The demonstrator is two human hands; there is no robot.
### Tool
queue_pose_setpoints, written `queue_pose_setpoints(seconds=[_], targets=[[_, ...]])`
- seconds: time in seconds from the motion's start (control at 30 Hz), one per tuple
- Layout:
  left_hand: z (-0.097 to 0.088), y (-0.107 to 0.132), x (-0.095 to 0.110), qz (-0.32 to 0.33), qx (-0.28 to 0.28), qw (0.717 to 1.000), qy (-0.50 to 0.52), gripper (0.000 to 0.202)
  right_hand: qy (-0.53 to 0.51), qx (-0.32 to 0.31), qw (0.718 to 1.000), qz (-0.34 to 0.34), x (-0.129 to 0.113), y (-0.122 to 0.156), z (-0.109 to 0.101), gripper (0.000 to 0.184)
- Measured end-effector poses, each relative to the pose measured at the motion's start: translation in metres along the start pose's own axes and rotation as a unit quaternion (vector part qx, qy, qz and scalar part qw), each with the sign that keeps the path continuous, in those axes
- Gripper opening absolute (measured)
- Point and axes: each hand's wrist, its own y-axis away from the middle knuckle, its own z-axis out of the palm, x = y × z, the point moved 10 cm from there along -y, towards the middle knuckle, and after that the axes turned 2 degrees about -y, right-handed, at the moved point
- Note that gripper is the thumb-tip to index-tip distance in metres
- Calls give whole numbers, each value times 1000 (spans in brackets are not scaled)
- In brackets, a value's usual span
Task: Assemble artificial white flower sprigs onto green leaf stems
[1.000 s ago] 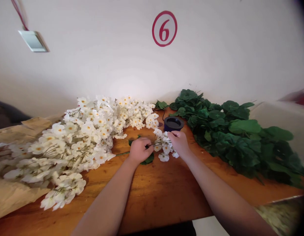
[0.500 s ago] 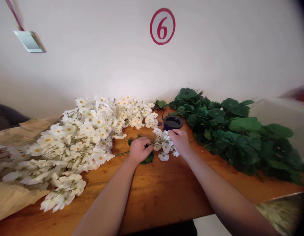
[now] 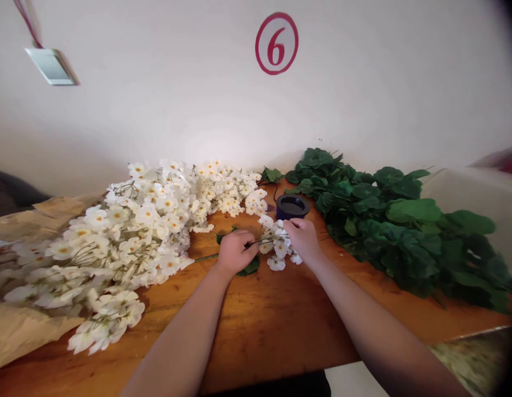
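My left hand (image 3: 235, 252) is shut around the green stem of a white artificial flower spray (image 3: 276, 242), and the stem's end sticks out to the left (image 3: 206, 257). My right hand (image 3: 302, 240) pinches the blossoms at the spray's far end. A green leaf (image 3: 251, 267) on the stem shows beneath my left hand. Just beyond my right hand stands a dark blue round pot (image 3: 292, 207). A large heap of white artificial flowers (image 3: 148, 218) lies to the left of my hands.
A pile of green artificial leaf stems (image 3: 384, 220) lies along the wall on the right. Brown kraft paper (image 3: 24, 325) lies under the flower heap on the wooden table (image 3: 256, 342). A white bin (image 3: 479, 204) stands beyond the table's right side.
The camera view has shifted slightly. Both hands stay on the flower spray with no clear change in grip.
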Motion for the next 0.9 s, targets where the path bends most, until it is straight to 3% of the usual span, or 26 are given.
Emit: queue_pose_setpoints(seconds=[0.9], targets=[[0, 1, 1, 16, 5, 1000, -4, 22, -34, -2, 999, 28, 11, 0, 4, 35]])
